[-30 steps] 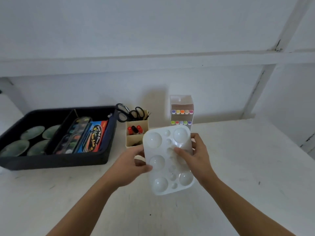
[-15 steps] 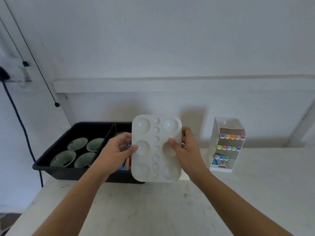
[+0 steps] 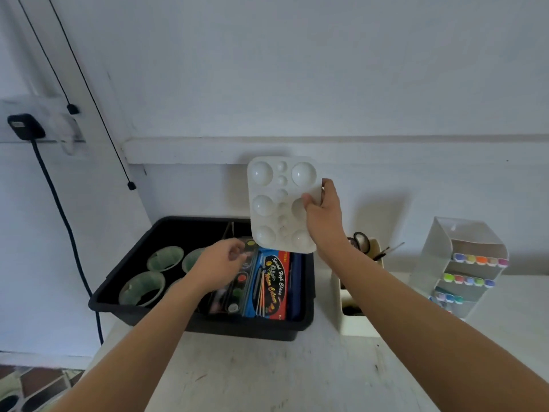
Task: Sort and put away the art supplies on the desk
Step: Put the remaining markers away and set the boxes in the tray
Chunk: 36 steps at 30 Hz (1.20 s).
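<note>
My right hand [image 3: 325,221] grips the white palette [image 3: 276,209] by its right edge. My thumb is on the front, by one of the big round dips, and my fingers are behind it. The palette stands up tall in the air. Its long side goes up and down, its short side goes left to right, and the dips face me. It is up above the back right part of the black bin [image 3: 243,330], in front of the wall.

My left hand [image 3: 219,263] is apart from it, lower down, over the bin. Its fingers are loosely bent and hold nothing that I can see. It is just over the paint set [image 3: 237,289], but I cannot tell if it touches. A paint box [image 3: 271,286] lies beside the set, and green cups [image 3: 142,288] sit in the bin's left part.
</note>
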Motion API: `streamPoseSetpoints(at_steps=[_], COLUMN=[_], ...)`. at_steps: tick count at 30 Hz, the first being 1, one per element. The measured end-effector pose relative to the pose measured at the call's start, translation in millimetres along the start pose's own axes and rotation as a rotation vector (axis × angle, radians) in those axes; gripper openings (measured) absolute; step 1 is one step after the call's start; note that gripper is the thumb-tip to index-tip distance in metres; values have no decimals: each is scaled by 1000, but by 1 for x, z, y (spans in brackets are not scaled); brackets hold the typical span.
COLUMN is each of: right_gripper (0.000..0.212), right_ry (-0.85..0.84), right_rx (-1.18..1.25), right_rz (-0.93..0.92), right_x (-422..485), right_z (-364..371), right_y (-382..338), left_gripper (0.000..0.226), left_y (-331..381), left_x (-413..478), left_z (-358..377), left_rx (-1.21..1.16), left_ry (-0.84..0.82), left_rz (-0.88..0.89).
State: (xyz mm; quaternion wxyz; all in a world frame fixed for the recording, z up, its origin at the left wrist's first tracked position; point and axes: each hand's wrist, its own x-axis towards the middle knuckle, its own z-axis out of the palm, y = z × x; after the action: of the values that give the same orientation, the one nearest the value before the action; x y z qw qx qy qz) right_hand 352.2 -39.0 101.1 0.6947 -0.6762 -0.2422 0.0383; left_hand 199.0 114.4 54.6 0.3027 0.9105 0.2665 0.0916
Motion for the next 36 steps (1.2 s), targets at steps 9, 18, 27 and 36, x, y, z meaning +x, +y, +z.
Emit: streamPoseSetpoints(at_steps=[9,18,27,36], right_gripper=[22,17,49,51], right_ry=[0,-6,99,8], right_rx=[55,16,-269,-576], right_rz=[31,145,249,115], right_x=[45,66,61,58], right_z=[41,54,64,57], right_y=[38,74,94,86], left_gripper=[66,69,67,55], left_y=[-30,-36,-36,-36], left_x=[33,28,27,31], left_z=[37,47,50,48], left_rx=[525,712,705,562], left_ry=[-210,-215,-199,-174], left_rz=[195,205,194,207])
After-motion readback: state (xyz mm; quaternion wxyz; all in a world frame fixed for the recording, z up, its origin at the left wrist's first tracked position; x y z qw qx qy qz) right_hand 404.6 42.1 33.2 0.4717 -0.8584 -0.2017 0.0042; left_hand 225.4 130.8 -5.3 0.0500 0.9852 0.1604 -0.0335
